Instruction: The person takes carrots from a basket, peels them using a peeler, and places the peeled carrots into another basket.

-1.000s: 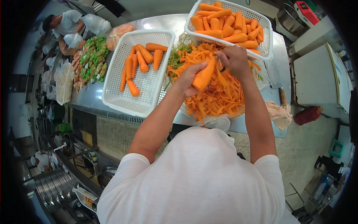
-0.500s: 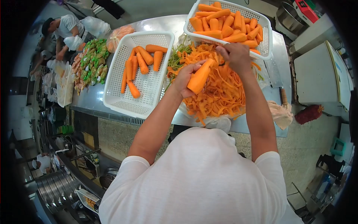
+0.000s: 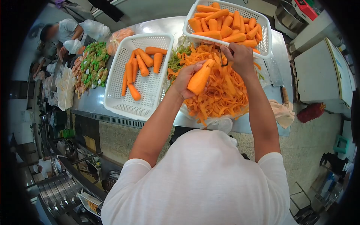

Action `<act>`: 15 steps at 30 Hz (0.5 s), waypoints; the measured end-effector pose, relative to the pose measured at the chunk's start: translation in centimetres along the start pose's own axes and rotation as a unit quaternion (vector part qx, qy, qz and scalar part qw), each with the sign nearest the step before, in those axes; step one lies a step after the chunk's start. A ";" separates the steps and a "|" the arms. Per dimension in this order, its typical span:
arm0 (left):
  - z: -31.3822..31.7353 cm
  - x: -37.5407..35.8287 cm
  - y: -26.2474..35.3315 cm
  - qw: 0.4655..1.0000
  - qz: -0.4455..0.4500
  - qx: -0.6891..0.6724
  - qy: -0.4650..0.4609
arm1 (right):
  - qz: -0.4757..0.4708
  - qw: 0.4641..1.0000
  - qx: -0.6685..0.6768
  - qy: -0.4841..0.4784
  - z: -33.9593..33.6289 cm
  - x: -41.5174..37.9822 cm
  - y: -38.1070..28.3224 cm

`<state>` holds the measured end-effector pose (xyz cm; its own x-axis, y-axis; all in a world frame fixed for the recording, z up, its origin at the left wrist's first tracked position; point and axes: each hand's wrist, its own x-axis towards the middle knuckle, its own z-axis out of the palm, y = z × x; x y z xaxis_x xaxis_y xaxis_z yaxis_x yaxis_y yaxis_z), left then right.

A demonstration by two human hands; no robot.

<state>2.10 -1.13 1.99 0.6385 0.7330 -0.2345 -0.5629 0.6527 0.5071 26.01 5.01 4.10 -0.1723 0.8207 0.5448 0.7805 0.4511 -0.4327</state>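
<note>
My left hand (image 3: 186, 80) is wrapped around the thick end of an orange carrot (image 3: 200, 79), whose other end points up and to the right. In my right hand (image 3: 240, 59) is a peeler (image 3: 224, 61); its dark head shows below the fingers, apart from the carrot, and most of its handle is hidden. Beneath both hands lies a heap of orange peelings (image 3: 221, 95), with some green stems (image 3: 180, 56) at its left. A white basket (image 3: 144, 36) to the left holds several carrots. Another white basket (image 3: 264, 56), beyond my right hand, is piled with carrots.
A cleaver (image 3: 275, 73) and a crumpled cloth (image 3: 282, 113) lie on the metal table's right side. Green-and-orange packed food (image 3: 91, 65) covers the far left, where a co-worker (image 3: 67, 32) stands. A metal bowl (image 3: 290, 17) is at the upper right.
The peeler has lifted slightly away from the carrot, and more of its head shows. My left hand keeps hold of the carrot, almost unmoved. The view has shifted a little.
</note>
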 end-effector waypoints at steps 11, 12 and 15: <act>-0.6 0.1 -0.3 1.000 -0.011 0.002 0.006 | -0.053 0.998 0.026 -0.015 0.6 0.2 -1.1; -0.4 -0.2 -0.6 1.000 -0.001 -0.015 -0.015 | -0.054 0.998 0.026 -0.014 0.0 0.2 -1.2; 0.4 0.1 -0.3 0.999 0.040 -0.020 0.007 | -0.021 0.997 0.061 -0.052 -1.5 -0.4 -3.1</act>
<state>2.53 -1.33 2.12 0.5842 0.7851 -0.2059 -0.6328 0.5994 0.4902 24.58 2.74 6.32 -0.2697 0.8293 0.4894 0.6931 0.5200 -0.4993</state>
